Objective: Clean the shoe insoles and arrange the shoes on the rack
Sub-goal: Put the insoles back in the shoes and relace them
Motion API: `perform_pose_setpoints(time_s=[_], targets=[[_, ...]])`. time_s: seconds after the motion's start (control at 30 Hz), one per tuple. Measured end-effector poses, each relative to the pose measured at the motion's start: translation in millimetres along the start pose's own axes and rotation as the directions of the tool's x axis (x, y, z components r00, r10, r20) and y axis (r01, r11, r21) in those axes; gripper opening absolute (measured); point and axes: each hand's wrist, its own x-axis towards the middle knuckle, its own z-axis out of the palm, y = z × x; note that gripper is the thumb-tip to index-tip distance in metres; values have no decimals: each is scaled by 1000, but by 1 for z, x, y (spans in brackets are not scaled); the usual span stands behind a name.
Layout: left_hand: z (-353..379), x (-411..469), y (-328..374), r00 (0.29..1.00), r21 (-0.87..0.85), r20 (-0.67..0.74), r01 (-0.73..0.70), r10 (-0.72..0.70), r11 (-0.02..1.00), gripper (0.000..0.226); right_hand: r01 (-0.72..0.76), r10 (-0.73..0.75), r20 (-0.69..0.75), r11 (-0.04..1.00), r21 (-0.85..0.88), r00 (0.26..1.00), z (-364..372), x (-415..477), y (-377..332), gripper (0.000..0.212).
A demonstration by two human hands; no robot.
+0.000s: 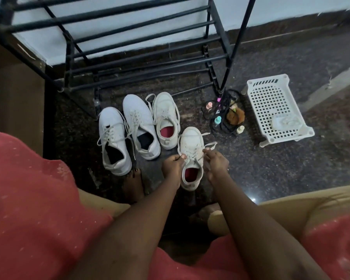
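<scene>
Am pinching a lace (209, 146) in each hand, left hand (173, 165) and right hand (216, 164), fingers closed tight, likely loosening the shoe (190, 138) to reach its red insole (191, 174). Shoe is sitting on the floor (271, 178), near the rack (141, 47).

Rack front: I see a row of shoes (137, 126) standing just before the rack (68, 63).
Right side: bare floor (240, 168) between near shoe (191, 142) and basket (267, 82); bottles and cords (222, 116) crowd behind.
</scene>
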Motion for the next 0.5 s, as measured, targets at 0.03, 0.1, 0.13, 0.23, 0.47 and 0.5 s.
perform_pose_setpoints(time_s=[0.03,0.1,0.13,0.23,0.47,0.5], targets=[[-1,-7,8,999,14,12,-47,47,999,10,27,-27,9,999,-24,1000,1,-4,-6,16],[-2,-21,27,989,43,36,-147,145,988,12,91,-87,51,994,-64,995,4,-15,-20,15],[-3,-27,36,982,44,49,-184,182,982,12,127,-120,80,988,-83,990,6,-22,-28,13],[-5,-46,69,957,37,122,-271,265,962,13,254,-229,174,957,-137,958,11,-44,-55,25],[-11,-86,134,882,178,223,-457,416,872,14,595,-474,375,726,-345,797,17,-98,-131,23],[-14,-91,142,866,195,244,-486,438,852,15,629,-488,408,683,-372,772,18,-105,-140,22]])
